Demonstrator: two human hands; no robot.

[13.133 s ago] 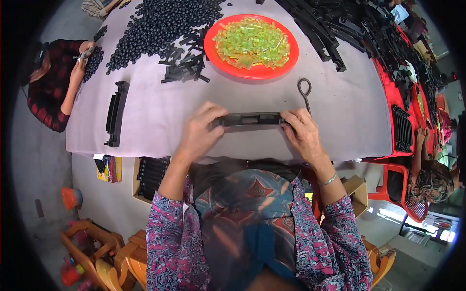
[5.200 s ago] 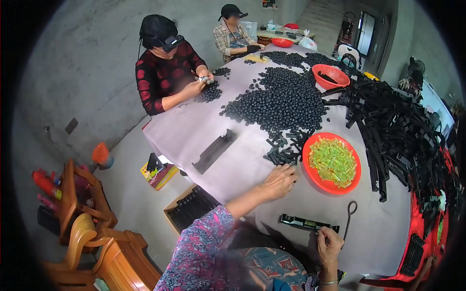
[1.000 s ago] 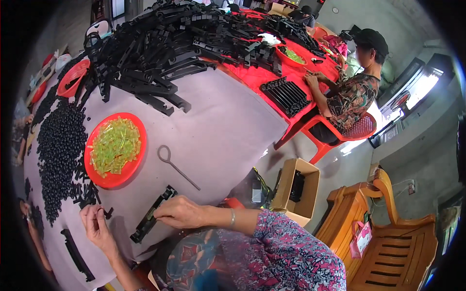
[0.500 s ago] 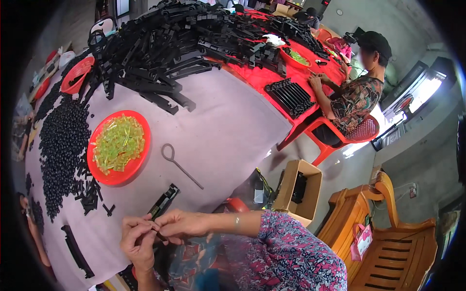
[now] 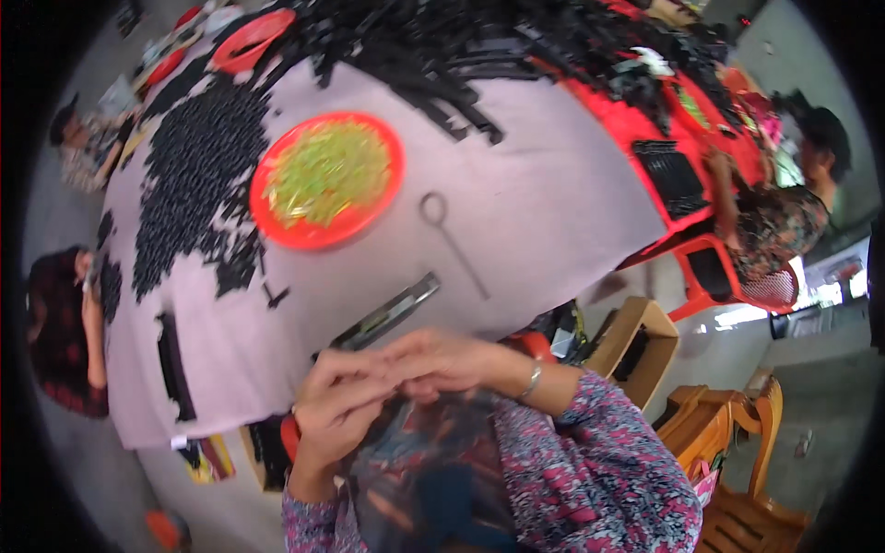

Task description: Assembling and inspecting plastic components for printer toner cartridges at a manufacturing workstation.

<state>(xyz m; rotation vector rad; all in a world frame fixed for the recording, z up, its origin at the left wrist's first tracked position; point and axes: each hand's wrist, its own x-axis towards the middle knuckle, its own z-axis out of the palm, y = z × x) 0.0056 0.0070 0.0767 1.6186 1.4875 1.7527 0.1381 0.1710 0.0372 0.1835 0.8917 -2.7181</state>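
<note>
My left hand [image 5: 339,405] and my right hand [image 5: 441,359] meet at the near edge of the table, fingertips pressed together. Both are closed, and motion blur and the fingers hide whatever is between them. Just beyond them a long black plastic part [image 5: 387,313] with a slot along it lies slanted on the cloth, its near end close to my left hand's knuckles. Farther off stands a red bowl [image 5: 392,189] of small yellow-green clear pieces [image 5: 327,170]. A grey metal rod with a looped end [image 5: 458,247] rests to the bowl's right.
Small black round parts [image 5: 198,157] form a heap on the left of the pale cloth [image 5: 553,184]. Long black parts [image 5: 442,55] pile up at the back. One black strip [image 5: 173,369] lies near left. A cardboard box [image 5: 636,346] and seated co-workers [image 5: 784,221] are around the table.
The view has swung, so the table and bowl sit farther right and higher. My hands have come closer together, my right fingers now over my left ones. A co-worker at the left is now more visible.
</note>
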